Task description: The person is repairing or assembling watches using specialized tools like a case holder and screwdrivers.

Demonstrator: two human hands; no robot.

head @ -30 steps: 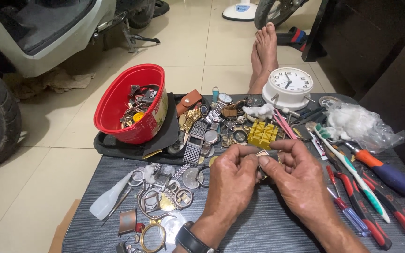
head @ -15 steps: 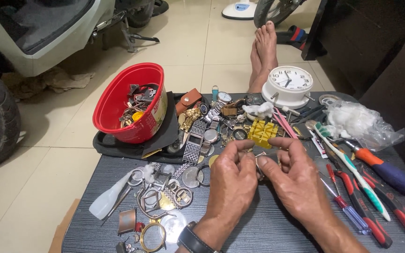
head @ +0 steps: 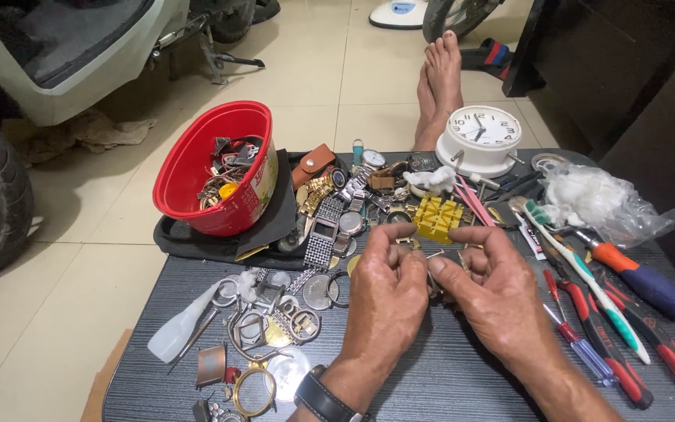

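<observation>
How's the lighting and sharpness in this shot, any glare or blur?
Head view: even, soft indoor light with faint shadows under both hands, left hand and right hand; mild sheen on the red bowl and floor tiles; table and tools sharp, no motion blur; slight wide-angle stretch at the edges.

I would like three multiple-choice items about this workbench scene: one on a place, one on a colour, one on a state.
1. Where does the round white alarm clock stand?
A. far edge of the dark grey table
B. on the tiled floor
C. inside the bowl

2. What colour is the round plastic bowl of watch parts?
A. blue
B. red
C. green

3. How are the left hand and right hand?
A. flat on the table
B. holding a screwdriver
C. brought together, pinching a small metal piece

Answers: 1 A, it sits at the table's far side; 2 B, its wall is red; 3 C, the fingertips meet around the piece.
</observation>
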